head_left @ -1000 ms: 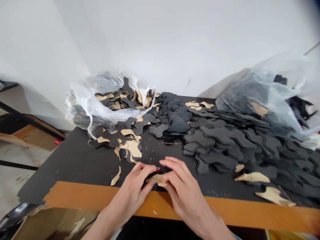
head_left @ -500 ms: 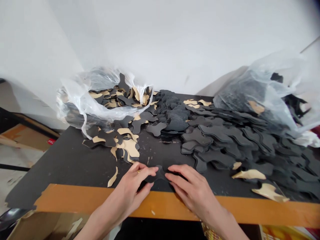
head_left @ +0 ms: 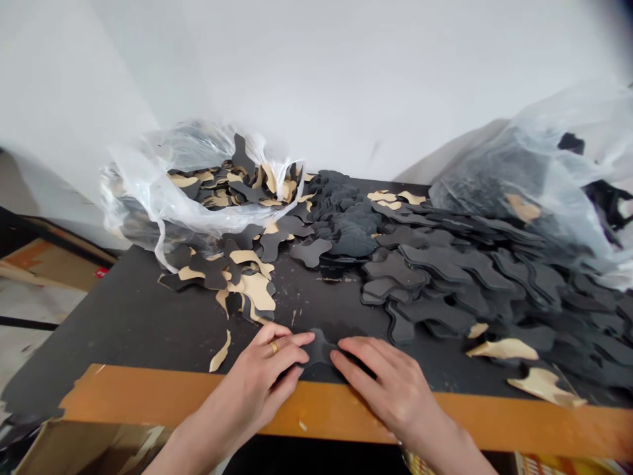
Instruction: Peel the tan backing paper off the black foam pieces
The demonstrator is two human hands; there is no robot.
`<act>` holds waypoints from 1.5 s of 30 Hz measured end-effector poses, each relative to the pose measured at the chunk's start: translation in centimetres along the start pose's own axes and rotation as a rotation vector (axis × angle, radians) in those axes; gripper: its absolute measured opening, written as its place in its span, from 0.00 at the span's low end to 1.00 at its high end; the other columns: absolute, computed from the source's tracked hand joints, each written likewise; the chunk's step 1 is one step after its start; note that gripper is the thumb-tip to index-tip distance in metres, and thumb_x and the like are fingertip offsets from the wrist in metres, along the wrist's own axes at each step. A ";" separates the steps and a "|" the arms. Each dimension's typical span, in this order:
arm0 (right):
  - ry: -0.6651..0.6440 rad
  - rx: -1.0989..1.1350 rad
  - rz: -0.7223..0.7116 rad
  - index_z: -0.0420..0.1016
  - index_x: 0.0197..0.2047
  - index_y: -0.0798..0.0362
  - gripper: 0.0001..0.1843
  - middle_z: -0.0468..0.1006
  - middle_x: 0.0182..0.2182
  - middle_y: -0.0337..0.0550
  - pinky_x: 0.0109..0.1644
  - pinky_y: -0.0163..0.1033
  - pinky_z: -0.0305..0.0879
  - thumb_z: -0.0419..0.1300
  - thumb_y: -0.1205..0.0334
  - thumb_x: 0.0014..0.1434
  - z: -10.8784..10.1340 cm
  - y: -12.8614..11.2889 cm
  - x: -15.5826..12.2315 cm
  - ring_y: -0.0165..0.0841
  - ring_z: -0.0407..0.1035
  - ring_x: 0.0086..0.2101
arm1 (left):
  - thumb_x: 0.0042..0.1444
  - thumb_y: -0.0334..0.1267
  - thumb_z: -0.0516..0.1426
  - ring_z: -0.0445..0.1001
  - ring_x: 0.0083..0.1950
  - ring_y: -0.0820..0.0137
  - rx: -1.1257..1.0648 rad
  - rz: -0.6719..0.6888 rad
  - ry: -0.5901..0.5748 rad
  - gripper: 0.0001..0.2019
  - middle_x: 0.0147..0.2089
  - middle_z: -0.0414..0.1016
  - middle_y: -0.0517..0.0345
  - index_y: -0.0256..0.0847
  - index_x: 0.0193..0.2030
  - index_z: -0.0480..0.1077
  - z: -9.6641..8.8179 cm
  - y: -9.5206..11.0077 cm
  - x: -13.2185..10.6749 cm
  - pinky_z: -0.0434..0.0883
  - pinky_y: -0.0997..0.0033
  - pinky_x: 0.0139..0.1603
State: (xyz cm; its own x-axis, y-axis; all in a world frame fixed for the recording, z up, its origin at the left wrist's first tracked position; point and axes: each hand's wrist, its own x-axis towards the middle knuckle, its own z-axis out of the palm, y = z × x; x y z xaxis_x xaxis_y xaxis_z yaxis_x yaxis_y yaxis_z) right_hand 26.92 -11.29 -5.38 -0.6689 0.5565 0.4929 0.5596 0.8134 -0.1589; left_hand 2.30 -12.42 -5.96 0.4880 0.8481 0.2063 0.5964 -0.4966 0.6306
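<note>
Grip's at the fingertips: left hand and right hand meet a black piece just behind the orange edge strip, apparently steadying it flat; whether they pinch, can't tell. Room opens on the table behind the strip's left end; stacked black pieces crowd behind its right half.

The left grip wears a slim gold-coloured ring.
</note>
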 end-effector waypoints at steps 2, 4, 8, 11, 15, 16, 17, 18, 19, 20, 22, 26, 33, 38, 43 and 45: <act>-0.025 -0.001 -0.011 0.77 0.48 0.60 0.17 0.79 0.43 0.54 0.42 0.44 0.74 0.47 0.72 0.69 -0.1 0.0 0.1 0.40 0.73 0.42 | 0.64 0.25 0.51 0.66 0.56 0.63 0.006 -0.003 -0.005 0.10 0.60 0.74 0.53 0.43 0.44 0.69 0.0 0.0 0.0 0.71 0.62 0.56; -0.048 -0.004 -0.011 0.77 0.48 0.60 0.18 0.79 0.43 0.54 0.42 0.45 0.74 0.46 0.72 0.69 -0.2 0.0 0.1 0.41 0.73 0.42 | 0.64 0.25 0.51 0.66 0.56 0.63 0.008 -0.012 -0.012 0.10 0.60 0.74 0.53 0.43 0.44 0.69 0.0 0.1 0.0 0.71 0.61 0.56; -0.061 -0.028 -0.015 0.77 0.48 0.60 0.19 0.80 0.42 0.54 0.41 0.45 0.74 0.45 0.73 0.69 -0.2 -0.2 0.2 0.41 0.74 0.42 | 0.64 0.26 0.51 0.65 0.57 0.63 0.005 -0.029 -0.029 0.10 0.60 0.74 0.52 0.43 0.44 0.69 0.0 0.2 -0.1 0.71 0.60 0.56; -0.073 -0.058 -0.035 0.78 0.47 0.60 0.20 0.80 0.41 0.53 0.41 0.45 0.73 0.44 0.72 0.69 -0.3 -0.3 0.4 0.41 0.74 0.42 | 0.65 0.26 0.51 0.65 0.57 0.63 0.007 -0.035 -0.038 0.10 0.61 0.73 0.53 0.43 0.44 0.69 0.1 0.3 -0.1 0.70 0.60 0.57; -0.109 -0.096 -0.058 0.78 0.46 0.60 0.20 0.81 0.41 0.52 0.40 0.44 0.72 0.43 0.73 0.68 -0.4 -0.3 0.8 0.41 0.74 0.41 | 0.64 0.25 0.50 0.65 0.57 0.63 0.013 -0.036 -0.036 0.10 0.61 0.73 0.53 0.43 0.44 0.68 0.2 0.3 -0.1 0.70 0.60 0.57; -0.118 -0.102 -0.063 0.78 0.46 0.60 0.20 0.81 0.42 0.52 0.40 0.44 0.72 0.43 0.73 0.68 -0.4 -0.3 0.9 0.41 0.74 0.41 | 0.64 0.25 0.50 0.65 0.57 0.63 0.018 -0.035 -0.035 0.10 0.61 0.73 0.53 0.43 0.44 0.69 0.1 0.4 0.0 0.71 0.60 0.57; -0.126 -0.108 -0.068 0.77 0.46 0.61 0.20 0.81 0.42 0.52 0.40 0.44 0.72 0.44 0.73 0.68 -0.5 -0.3 0.9 0.41 0.74 0.41 | 0.63 0.24 0.50 0.65 0.57 0.63 0.025 -0.033 -0.033 0.10 0.61 0.73 0.52 0.43 0.44 0.69 0.1 0.4 -0.1 0.71 0.60 0.56; -0.135 -0.114 -0.072 0.77 0.46 0.61 0.20 0.81 0.42 0.52 0.40 0.44 0.72 0.44 0.73 0.67 -0.5 -0.4 0.9 0.42 0.74 0.41 | 0.63 0.24 0.51 0.65 0.57 0.62 0.033 -0.029 -0.030 0.11 0.61 0.73 0.53 0.42 0.44 0.69 0.0 0.4 -0.2 0.71 0.60 0.56; -0.149 -0.123 -0.072 0.77 0.47 0.61 0.19 0.81 0.43 0.52 0.40 0.44 0.72 0.45 0.73 0.67 -0.5 -0.5 0.9 0.42 0.73 0.42 | 0.63 0.24 0.51 0.65 0.58 0.62 0.045 -0.025 -0.024 0.11 0.61 0.73 0.53 0.42 0.44 0.70 0.0 0.5 -0.3 0.71 0.59 0.57; -0.166 -0.132 -0.070 0.77 0.48 0.61 0.18 0.80 0.44 0.52 0.41 0.45 0.72 0.46 0.74 0.66 -0.5 -0.6 0.8 0.43 0.73 0.44 | 0.63 0.24 0.51 0.65 0.58 0.62 0.058 -0.016 -0.016 0.12 0.61 0.73 0.53 0.42 0.46 0.70 -0.1 0.5 -0.6 0.71 0.59 0.57; -0.205 -0.149 -0.061 0.75 0.51 0.61 0.19 0.80 0.47 0.52 0.44 0.46 0.72 0.47 0.74 0.64 -0.6 -0.8 0.4 0.45 0.71 0.47 | 0.63 0.25 0.52 0.65 0.60 0.61 0.089 0.017 0.002 0.14 0.61 0.73 0.53 0.43 0.51 0.71 -0.2 0.4 -1.3 0.72 0.58 0.57; -0.206 -0.123 -0.003 0.74 0.54 0.59 0.21 0.79 0.49 0.52 0.47 0.49 0.72 0.48 0.75 0.62 -0.9 -1.1 -0.2 0.46 0.71 0.48 | 0.63 0.27 0.55 0.67 0.60 0.59 0.150 0.051 0.058 0.17 0.59 0.75 0.52 0.43 0.57 0.69 -0.1 0.5 -2.6 0.74 0.58 0.56; -0.072 0.033 0.265 0.74 0.40 0.53 0.05 0.76 0.44 0.51 0.45 0.48 0.71 0.56 0.67 0.65 0.7 -1.8 0.8 0.43 0.71 0.45 | 0.63 0.31 0.56 0.70 0.52 0.60 0.151 -0.149 0.165 0.06 0.47 0.75 0.54 0.45 0.38 0.73 0.3 1.8 -1.3 0.74 0.60 0.50; -0.040 0.237 0.410 0.67 0.35 0.51 0.07 0.72 0.38 0.45 0.42 0.42 0.71 0.56 0.73 0.61 2.1 -2.4 1.5 0.38 0.69 0.40 | 0.59 0.28 0.57 0.71 0.48 0.63 0.005 -0.285 0.155 0.06 0.44 0.72 0.56 0.45 0.38 0.68 0.6 2.4 -0.8 0.73 0.63 0.48; -0.050 0.518 0.502 0.69 0.40 0.49 0.15 0.70 0.45 0.44 0.45 0.35 0.71 0.52 0.79 0.58 1.2 -2.1 1.3 0.32 0.71 0.42 | 0.62 0.27 0.54 0.74 0.39 0.71 -0.152 -0.222 0.090 0.08 0.38 0.73 0.61 0.45 0.38 0.70 0.0 2.6 0.1 0.72 0.74 0.42; 0.022 0.483 0.487 0.71 0.41 0.48 0.13 0.71 0.47 0.45 0.48 0.38 0.71 0.53 0.75 0.60 0.1 -0.7 0.8 0.35 0.71 0.47 | 0.66 0.30 0.52 0.75 0.42 0.70 -0.121 -0.164 0.109 0.08 0.42 0.74 0.58 0.45 0.43 0.71 -0.9 2.2 1.3 0.72 0.72 0.45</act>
State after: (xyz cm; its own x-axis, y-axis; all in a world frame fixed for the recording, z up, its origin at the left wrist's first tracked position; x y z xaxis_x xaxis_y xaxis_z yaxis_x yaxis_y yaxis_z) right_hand 25.91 -11.41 -4.90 -0.3835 0.8783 0.2855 0.5093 0.4590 -0.7280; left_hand 3.65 -12.23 -3.62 0.3152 0.9339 0.1689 0.5780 -0.3301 0.7463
